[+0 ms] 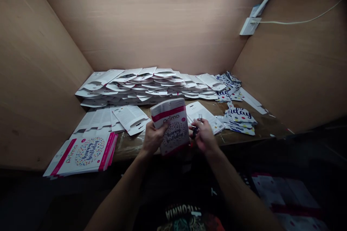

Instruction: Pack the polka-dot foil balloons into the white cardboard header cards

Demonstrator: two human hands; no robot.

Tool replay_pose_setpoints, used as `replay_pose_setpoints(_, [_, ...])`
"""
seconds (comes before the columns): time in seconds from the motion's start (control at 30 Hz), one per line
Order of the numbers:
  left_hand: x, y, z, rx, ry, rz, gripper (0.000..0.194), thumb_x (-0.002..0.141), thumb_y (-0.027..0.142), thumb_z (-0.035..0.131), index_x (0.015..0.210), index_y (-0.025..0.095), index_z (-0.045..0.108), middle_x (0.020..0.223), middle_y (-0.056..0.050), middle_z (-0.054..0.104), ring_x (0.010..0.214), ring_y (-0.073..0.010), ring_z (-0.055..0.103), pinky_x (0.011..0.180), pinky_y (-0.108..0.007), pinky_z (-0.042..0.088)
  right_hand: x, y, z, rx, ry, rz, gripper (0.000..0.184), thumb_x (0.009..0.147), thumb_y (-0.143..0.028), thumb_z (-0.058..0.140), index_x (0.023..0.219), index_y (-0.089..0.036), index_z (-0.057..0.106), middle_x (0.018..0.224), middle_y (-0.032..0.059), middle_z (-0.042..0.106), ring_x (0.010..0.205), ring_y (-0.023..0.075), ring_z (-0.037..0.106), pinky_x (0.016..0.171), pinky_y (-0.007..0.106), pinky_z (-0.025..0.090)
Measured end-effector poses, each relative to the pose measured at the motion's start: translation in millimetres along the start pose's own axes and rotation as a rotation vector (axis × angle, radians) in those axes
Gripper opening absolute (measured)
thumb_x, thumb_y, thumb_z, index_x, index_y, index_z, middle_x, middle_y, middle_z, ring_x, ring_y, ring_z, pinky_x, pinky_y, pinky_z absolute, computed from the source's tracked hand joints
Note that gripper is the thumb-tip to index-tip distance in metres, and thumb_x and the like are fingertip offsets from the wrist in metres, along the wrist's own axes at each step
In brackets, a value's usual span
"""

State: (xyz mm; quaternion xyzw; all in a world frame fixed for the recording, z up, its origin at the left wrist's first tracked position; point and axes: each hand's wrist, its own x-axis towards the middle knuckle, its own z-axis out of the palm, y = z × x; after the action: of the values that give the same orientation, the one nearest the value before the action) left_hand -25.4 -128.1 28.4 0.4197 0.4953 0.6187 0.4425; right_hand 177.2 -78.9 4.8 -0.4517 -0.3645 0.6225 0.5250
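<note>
- White card packet (170, 126), printed "happy birthday" with a pink band, sits tilted between the person's two hands, just above the near edge of the bench.
- Left hand (155, 138): fingers curl around the packet's left side, gripping it.
- Right hand (204, 136): fingers bunch together, pinching a small dark item (195, 132) right beside the packet's lower right edge. It's too small to make out what the item is.
- At 12 o'clock from the hands, a long heap of overlapping white folded cards (143, 86) lies across the back of the bench.
- At 8 o'clock, a stack of matching printed packets (81, 155) sits at the bench's left corner; at 10 o'clock, loose white cards (130, 119) lie beside it.
- At 1 o'clock, a white printed sheet (202, 113) lies just beyond the right hand.
- At 2 o'clock, cut pieces with navy lettering and coloured dots (240, 117) are piled up.
- Tan wooden panels (135, 25) box in the brown bench top (127, 148), with a white wall plate (249, 25) and cable high at 1 o'clock.
</note>
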Motion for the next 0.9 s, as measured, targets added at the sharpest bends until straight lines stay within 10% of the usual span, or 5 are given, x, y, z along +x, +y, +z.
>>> replay_pose_setpoints(0.13, [-26, -11, -1.3, -0.173, 0.044, -0.306, 0.048, 0.076, 0.045, 0.09, 0.105, 0.009, 0.077, 0.095, -0.015, 0.082, 0.082, -0.0317, 0.079, 0.077, -0.046, 0.066, -36, -30, -19, 0.196, -0.015, 0.162, 0.041, 0.085, -0.038, 0.071, 0.12, -0.029, 0.053, 0.099, 0.0007, 0.069, 0.087, 0.0225, 0.074, 0.067, 0.035, 0.06])
replay_pose_setpoints(0.3, [-54, -27, 2.0, -0.212, -0.048, -0.466, 0.054, 0.074, 0.043, 0.092, 0.11, 0.007, 0.076, 0.1, -0.02, 0.081, 0.085, -0.033, 0.079, 0.081, -0.046, 0.066, -77, -29, -22, -0.529, -0.323, -0.229, 0.034, 0.103, -0.044, 0.061, 0.132, -0.027, 0.06, 0.099, 0.0034, 0.075, 0.078, 0.0186, 0.072, 0.068, 0.031, 0.056])
replay_pose_setpoints(0.5, [-72, -32, 11.2, -0.179, -0.116, -0.481, 0.052, 0.077, 0.044, 0.09, 0.112, 0.009, 0.076, 0.107, -0.019, 0.08, 0.088, -0.0302, 0.078, 0.082, -0.04, 0.064, -71, -17, -23, -1.083, -0.354, -0.553, 0.028, 0.107, -0.035, 0.054, 0.119, -0.022, 0.075, 0.109, 0.0099, 0.08, 0.099, 0.0238, 0.075, 0.093, 0.035, 0.056])
replay_pose_setpoints(0.9, [-87, -41, 14.4, -0.067, -0.275, -0.434, 0.036, 0.085, 0.044, 0.083, 0.1, 0.014, 0.072, 0.088, -0.009, 0.077, 0.078, -0.0223, 0.071, 0.074, -0.034, 0.059, -94, -39, -14, -1.652, -0.413, -0.281, 0.03, 0.11, -0.037, 0.046, 0.098, -0.025, 0.07, 0.087, 0.0036, 0.079, 0.076, 0.0201, 0.074, 0.064, 0.027, 0.037])
